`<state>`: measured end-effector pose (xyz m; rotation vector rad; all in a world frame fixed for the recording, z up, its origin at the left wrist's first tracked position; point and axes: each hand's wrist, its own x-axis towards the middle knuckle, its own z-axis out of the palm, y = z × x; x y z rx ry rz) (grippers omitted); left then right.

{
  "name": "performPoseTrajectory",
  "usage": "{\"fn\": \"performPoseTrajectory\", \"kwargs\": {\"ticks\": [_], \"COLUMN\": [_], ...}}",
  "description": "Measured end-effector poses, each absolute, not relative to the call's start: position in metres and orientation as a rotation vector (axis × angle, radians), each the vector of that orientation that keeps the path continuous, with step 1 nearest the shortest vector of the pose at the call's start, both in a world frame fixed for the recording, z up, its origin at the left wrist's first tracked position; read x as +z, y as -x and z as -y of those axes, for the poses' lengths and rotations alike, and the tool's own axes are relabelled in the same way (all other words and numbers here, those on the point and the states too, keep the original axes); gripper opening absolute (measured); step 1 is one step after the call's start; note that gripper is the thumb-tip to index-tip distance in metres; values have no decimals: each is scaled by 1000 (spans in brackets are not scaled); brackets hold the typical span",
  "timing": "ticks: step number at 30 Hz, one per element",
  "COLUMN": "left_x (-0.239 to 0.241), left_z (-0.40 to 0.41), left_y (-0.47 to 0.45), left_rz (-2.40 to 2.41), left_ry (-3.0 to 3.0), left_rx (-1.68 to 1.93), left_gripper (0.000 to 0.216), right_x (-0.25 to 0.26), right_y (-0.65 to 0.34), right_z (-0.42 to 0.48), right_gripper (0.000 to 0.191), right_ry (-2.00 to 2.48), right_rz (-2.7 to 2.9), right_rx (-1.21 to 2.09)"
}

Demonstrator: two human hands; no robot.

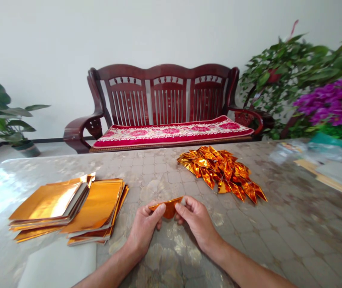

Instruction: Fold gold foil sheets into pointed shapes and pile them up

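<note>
Between my two hands is a piece of folded gold foil paper (169,210), its top edge running nearly level and its lower side rounded to a point. My left hand (147,220) pinches its left end between thumb and fingers. At the right end, my right hand (193,218) grips it the same way. Beyond my right hand lies a heap of folded gold foil pieces (215,168) with pointed ends. To the left of my left hand are two stacks of flat gold foil sheets, a left stack (47,200) and a right stack (99,206).
The table (147,168) has a patterned, glossy cover. A pale sheet (59,264) lies at the front left. Clear plastic bags (291,151) and flat boards (339,176) are at the right. Behind stand a wooden bench (165,104), a potted plant (11,116) and purple flowers (333,100).
</note>
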<state>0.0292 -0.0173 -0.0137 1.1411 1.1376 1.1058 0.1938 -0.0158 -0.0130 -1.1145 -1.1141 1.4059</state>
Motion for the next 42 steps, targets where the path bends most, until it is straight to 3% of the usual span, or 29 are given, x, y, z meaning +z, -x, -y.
{"fn": "performPoseTrajectory", "kwargs": {"ticks": [26, 42], "left_x": [-11, -11], "left_z": [20, 23], "left_y": [-29, -30], "left_rz": [-1239, -1383], "left_ry": [-1294, -1660], "left_rx": [1117, 1117], "left_gripper": [39, 28], "right_x": [-5, -6], "right_y": [-200, -195], "right_z": [6, 5], "right_gripper": [24, 23], "right_ry": [1266, 1328], "right_rz": [1146, 1060], "right_rx": [1032, 1109]}}
